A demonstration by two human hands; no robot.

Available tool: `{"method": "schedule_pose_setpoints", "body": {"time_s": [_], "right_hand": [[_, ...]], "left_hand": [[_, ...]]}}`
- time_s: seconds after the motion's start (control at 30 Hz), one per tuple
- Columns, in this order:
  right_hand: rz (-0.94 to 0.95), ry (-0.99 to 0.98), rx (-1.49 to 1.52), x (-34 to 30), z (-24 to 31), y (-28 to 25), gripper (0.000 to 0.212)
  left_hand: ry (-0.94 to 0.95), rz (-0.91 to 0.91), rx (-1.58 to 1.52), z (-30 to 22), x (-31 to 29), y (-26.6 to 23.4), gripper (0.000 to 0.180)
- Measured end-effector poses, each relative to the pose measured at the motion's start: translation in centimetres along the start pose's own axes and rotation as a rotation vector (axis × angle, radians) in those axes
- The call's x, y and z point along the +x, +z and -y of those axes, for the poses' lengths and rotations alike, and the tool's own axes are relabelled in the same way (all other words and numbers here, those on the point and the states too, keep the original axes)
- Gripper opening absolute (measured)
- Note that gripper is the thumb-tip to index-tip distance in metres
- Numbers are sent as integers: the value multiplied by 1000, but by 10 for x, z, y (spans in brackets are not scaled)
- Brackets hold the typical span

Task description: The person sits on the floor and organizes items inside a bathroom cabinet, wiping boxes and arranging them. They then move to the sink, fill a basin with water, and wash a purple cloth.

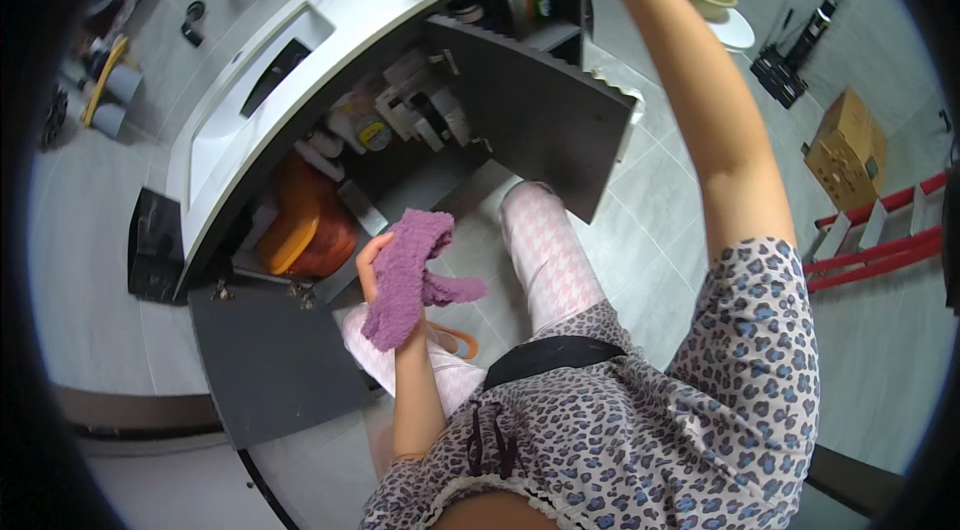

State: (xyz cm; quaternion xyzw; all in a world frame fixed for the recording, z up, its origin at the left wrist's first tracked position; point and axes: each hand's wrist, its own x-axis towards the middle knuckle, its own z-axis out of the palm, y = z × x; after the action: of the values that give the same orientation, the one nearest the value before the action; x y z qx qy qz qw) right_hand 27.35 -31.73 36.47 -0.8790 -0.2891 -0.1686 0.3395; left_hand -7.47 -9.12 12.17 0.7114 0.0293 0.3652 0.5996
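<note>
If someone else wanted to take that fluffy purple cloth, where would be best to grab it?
Probably the loose tail of the purple cloth, approached from the person's right. It sticks out sideways, free of the left hand, whose fingers already bunch the upper part.

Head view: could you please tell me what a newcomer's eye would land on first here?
Most striking is the fuzzy purple cloth gripped in the left hand at the middle of the picture, in front of the open cabinet under the white counter. Next comes the orange container low in that cabinet, to the left of the cloth. The right arm stretches up to the top edge, its hand out of view.
</note>
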Motion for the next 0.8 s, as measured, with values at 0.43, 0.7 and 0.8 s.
{"method": "schedule_pose_setpoints", "body": {"time_s": [0.43,0.7,0.8], "right_hand": [[-172,717,-172,-245,-382,43,38],[-343,797,-133,-119,-444,149,36],[-310,614,11,-48,-459,172,56]], "left_hand": [[-112,129,144,41,5,50,39],[-149,-1,282,61,13,49,33],[-285,-39,233,71,13,44,32]]}}
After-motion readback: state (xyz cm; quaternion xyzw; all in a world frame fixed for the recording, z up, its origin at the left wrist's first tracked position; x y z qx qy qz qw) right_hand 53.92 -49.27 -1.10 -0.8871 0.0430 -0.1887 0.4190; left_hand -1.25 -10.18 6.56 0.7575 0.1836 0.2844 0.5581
